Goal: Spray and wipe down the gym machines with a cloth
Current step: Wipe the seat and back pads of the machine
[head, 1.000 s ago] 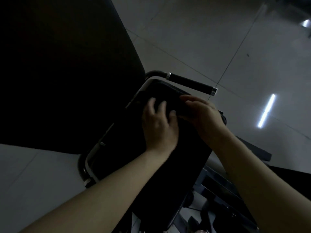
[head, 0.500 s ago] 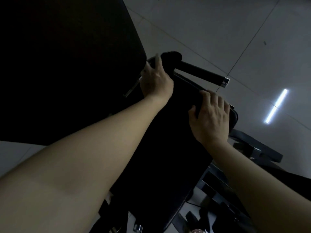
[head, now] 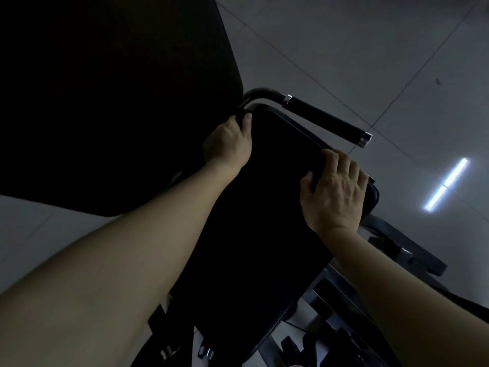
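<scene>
- The smooth black seat pad is lying between both bare forearms.
- The right hand is resting flat on the seat pad's right edge, fingers straight and spread, gripping nothing.
- The left hand is curling its fingers over the seat pad's far left rounded corner; the cloth is not discernible in the darkness.
- The cylindrical black handle, chrome-collared, is projecting just beyond, over the glossy grey tiled floor.
</scene>
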Tool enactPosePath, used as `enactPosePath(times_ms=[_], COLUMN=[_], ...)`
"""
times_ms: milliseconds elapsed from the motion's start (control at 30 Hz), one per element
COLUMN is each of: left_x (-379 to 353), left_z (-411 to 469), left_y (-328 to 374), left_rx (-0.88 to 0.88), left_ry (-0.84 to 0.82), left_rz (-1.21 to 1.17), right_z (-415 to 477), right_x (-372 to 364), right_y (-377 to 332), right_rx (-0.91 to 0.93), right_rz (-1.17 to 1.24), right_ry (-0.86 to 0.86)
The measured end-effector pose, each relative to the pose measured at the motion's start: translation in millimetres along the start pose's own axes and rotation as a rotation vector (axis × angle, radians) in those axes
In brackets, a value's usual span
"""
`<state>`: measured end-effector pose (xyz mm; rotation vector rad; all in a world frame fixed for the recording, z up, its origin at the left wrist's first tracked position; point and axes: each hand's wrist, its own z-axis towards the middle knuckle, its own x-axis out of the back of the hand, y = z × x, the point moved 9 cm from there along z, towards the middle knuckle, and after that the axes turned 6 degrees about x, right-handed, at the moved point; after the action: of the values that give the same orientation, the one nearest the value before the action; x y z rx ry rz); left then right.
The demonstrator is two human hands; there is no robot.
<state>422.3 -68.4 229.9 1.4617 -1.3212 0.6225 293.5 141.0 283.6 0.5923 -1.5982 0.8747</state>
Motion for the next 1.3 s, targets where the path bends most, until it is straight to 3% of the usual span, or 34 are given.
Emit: enactPosePath(times_ms=[100,367,700,833,1000,1300], left_x=[-3,-17,2,-6,-16,9], left_z=[-12,25,-38,-15,12,-53], left_y=[-16,54,-48,-3,32,-73], left_rx=[0.024,-0.103,-0.031,-0.049,-0.180,-0.143], left_ry=[-0.033,-0.115,-0.092,-0.090,-0.181,-0.198], left_rz=[0.034,-0.068,-0.029,-0.064,-0.166,-0.021], right_z=[0,0,-1,1,-4,-3], right_x=[-1,-5,-1,-9,-19,-13], right_y=[2,2,-1,-11,-16,-16], right_rx=[-0.006,-0.010,-0.002,-0.076,-0.221,-0.226], right_rz=[-0.017,-0.040,-0.084,-0.134,-0.127,-0.113], right_ry=[-0.001,0.027,0.025,-0.022,0.059,0.043])
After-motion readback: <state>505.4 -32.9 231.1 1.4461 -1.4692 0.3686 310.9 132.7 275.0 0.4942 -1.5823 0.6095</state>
